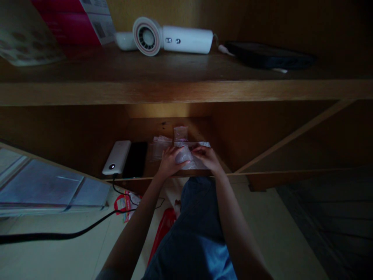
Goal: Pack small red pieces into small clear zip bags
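Observation:
On the lower shelf, my left hand (169, 161) has its thumb and fingers around a small clear plastic bag (183, 154). My right hand (207, 157) is beside it, fingertips pinched together at the bag's right edge; whatever is between them is too small and dark to make out. A whitish sheet (200, 165) lies under both hands. Behind them is another small clear bag (181, 133) with tiny pinkish bits at its lower end. Left of my left hand lies a pile of flat clear zip bags (159, 147).
A white power bank (117, 157) with a black cable (72, 235) and a dark phone-like slab (135, 159) lie at the left. The upper shelf (186, 91) overhangs, bearing a white handheld fan (186, 39), a black phone (271, 55) and a pink box (70, 21).

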`<state>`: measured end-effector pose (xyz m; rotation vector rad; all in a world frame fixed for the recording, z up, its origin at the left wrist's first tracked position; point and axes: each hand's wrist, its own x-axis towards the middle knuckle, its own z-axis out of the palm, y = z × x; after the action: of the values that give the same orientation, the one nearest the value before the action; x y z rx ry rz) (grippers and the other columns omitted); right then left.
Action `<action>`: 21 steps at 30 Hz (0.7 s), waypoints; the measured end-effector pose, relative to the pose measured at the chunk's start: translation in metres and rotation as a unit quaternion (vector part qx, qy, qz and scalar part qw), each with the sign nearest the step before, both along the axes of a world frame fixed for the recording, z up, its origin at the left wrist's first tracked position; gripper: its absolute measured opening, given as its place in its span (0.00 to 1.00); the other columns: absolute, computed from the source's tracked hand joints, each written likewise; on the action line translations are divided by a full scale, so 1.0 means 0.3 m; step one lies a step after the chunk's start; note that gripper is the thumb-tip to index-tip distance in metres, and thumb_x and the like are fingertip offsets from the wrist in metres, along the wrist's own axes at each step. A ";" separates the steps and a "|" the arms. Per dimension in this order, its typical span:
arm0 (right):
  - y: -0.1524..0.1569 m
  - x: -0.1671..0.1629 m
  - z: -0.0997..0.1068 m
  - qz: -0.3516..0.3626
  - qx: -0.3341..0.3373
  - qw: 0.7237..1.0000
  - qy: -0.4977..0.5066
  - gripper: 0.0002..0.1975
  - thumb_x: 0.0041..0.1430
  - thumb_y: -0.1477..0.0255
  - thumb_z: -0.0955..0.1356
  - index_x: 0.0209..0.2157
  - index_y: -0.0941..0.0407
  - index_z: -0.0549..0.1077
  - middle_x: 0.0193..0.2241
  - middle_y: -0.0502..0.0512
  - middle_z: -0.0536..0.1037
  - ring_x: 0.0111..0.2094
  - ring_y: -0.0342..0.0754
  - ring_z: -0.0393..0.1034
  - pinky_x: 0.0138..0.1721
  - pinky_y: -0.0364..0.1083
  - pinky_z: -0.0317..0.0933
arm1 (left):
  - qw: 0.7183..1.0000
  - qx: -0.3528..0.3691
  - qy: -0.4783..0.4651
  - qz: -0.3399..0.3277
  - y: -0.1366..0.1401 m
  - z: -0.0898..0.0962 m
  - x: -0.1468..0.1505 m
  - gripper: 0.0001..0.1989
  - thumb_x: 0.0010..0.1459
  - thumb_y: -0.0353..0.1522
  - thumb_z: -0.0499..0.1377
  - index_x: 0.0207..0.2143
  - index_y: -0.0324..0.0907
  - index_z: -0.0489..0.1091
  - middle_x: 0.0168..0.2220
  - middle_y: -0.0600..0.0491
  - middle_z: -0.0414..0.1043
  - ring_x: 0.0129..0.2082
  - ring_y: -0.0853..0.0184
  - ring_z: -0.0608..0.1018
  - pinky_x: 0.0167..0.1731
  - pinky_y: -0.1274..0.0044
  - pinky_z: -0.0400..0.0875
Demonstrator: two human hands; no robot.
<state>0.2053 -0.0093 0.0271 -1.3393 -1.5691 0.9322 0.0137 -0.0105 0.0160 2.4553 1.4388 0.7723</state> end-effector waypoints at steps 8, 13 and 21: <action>-0.004 -0.018 0.011 0.027 -0.032 0.999 -0.006 0.07 0.48 0.71 0.66 0.29 0.58 0.73 0.31 0.53 0.77 0.33 0.44 0.70 0.38 0.44 0.61 | 1.000 -0.005 0.000 0.002 -0.002 0.002 0.002 0.27 0.49 0.46 0.59 0.51 0.47 0.63 0.45 0.51 0.69 0.46 0.58 0.68 0.46 0.65 0.60; -0.008 0.028 0.010 -0.106 -0.031 0.991 -0.079 0.09 0.50 0.70 0.65 0.31 0.57 0.75 0.30 0.53 0.78 0.32 0.45 0.71 0.36 0.43 0.62 | 1.000 -0.015 -0.006 0.003 -0.001 0.003 0.003 0.27 0.49 0.46 0.60 0.50 0.48 0.63 0.45 0.51 0.69 0.47 0.58 0.67 0.48 0.65 0.59; -0.028 0.077 0.013 -0.221 -0.119 0.926 -0.282 0.15 0.51 0.68 0.66 0.42 0.52 0.75 0.31 0.55 0.77 0.33 0.48 0.72 0.34 0.43 0.62 | 1.000 -0.012 -0.008 0.004 -0.002 -0.002 0.003 0.26 0.50 0.46 0.59 0.50 0.47 0.63 0.45 0.52 0.69 0.48 0.59 0.68 0.49 0.65 0.58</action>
<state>0.2285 -0.0176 0.0309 -2.1675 -1.4756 0.4800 0.0146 -0.0112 0.0153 2.4215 1.4448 0.7707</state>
